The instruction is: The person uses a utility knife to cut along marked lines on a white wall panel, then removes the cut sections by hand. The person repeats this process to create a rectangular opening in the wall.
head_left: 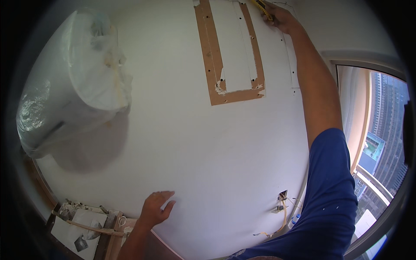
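My right hand [281,18] is raised high against the white wall [182,143], fingers closed around a yellow utility knife [263,9]. The knife's front end runs out at the top edge of the picture. Left of it, a U-shaped brown band [212,65] shows where the white surface is stripped, with ragged bits of white at its lower corners. Dark dots and thin drawn lines [292,71] mark the wall below my right hand. Low down, my left hand [157,209] is empty, thumb and fingers apart, close to the wall; I cannot tell if it touches.
A plastic-wrapped bulky unit [73,82] hangs at the upper left. Debris and boards [86,229] lie at the lower left. Loose wires [284,212] stick out of a wall opening [282,195] at the lower right. A window [377,143] with tall buildings outside is on the right.
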Demonstrator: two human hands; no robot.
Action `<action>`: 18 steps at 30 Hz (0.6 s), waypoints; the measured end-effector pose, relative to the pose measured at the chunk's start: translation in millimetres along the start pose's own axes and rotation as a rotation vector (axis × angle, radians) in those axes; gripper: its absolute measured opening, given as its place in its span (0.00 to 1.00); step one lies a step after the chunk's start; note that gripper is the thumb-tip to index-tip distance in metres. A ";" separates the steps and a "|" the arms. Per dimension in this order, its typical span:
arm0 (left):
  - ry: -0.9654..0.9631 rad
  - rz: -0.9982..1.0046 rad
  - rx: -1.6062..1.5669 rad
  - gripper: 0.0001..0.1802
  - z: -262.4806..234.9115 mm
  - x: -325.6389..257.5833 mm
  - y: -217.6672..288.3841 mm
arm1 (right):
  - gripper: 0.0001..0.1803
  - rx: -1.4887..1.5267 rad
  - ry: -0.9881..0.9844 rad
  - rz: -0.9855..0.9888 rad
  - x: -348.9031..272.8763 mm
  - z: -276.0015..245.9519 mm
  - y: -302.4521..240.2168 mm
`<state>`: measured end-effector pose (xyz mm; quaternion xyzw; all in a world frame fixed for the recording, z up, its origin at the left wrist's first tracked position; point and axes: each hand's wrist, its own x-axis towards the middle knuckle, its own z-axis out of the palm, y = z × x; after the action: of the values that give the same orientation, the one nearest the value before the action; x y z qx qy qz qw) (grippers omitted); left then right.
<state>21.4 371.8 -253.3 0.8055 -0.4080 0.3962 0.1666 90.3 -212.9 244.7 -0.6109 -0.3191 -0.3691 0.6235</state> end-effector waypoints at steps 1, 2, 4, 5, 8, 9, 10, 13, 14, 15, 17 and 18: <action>0.051 0.071 0.023 0.14 -8.6 29.8 6.6 | 0.27 -0.019 -0.002 -0.009 -3.3 5.1 -1.2; 0.104 0.128 0.027 0.14 -15.4 63.1 13.9 | 0.28 -0.046 0.005 -0.022 -6.3 3.5 -3.7; 0.213 0.237 0.025 0.14 -23.5 126.1 25.2 | 0.28 -0.104 -0.044 -0.042 -4.0 -3.1 2.0; 0.269 0.291 0.034 0.14 -29.0 159.7 33.0 | 0.28 -0.130 -0.067 -0.055 -2.8 -8.5 0.5; 0.395 0.393 0.070 0.14 -43.9 253.4 53.7 | 0.26 -0.149 0.114 -0.135 -27.0 -6.3 17.1; 0.438 0.425 0.088 0.14 -50.8 283.6 62.1 | 0.26 -0.143 0.178 -0.184 -32.1 -9.7 20.4; 0.447 0.450 0.165 0.15 -60.9 309.2 68.7 | 0.26 -0.231 0.244 -0.213 -41.7 -6.9 26.3; 0.489 0.509 0.274 0.16 -72.3 390.6 79.0 | 0.25 -0.495 0.464 -0.302 -75.2 -1.9 44.7; 0.498 0.525 0.317 0.16 -72.4 416.6 84.6 | 0.24 -0.571 0.546 -0.331 -80.6 -2.8 54.9; 0.503 0.541 0.374 0.17 -77.0 441.0 89.8 | 0.23 -0.633 0.628 -0.359 -85.9 -0.7 67.7; 0.553 0.573 0.457 0.14 -86.5 496.1 89.1 | 0.24 -0.661 0.648 -0.488 -98.9 5.7 88.2; 0.591 0.590 0.463 0.14 -87.4 521.2 90.9 | 0.24 -0.648 0.669 -0.505 -105.0 7.9 98.5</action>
<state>89.8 94.2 200.3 0.5240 -0.4555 0.7191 -0.0283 119.5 -199.5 104.2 -0.5250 -0.1097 -0.7623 0.3622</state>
